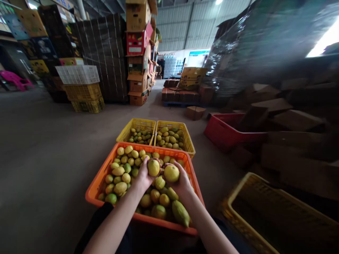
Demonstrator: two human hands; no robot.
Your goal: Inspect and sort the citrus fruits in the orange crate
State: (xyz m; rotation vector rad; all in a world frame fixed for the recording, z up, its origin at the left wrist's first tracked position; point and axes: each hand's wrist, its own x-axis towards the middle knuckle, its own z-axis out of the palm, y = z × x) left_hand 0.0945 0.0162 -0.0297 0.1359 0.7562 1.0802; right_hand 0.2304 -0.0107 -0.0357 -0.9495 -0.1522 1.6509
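My left hand is closed around a round yellow fruit. Beside it, my right hand cups a second yellow fruit, slightly larger in view. Both hands are above a big orange crate, whose many yellow and green fruits are mostly round. A long green fruit lies near the crate's front right corner. The exact kind of fruit is not plain. My hands and forearms hide part of the crate's contents.
Beyond the orange crate stand two yellow crates, left and right, holding more fruit. At right are a yellow crate, a red bin and cardboard boxes. Stacked cartons and a white crate stand farther back.
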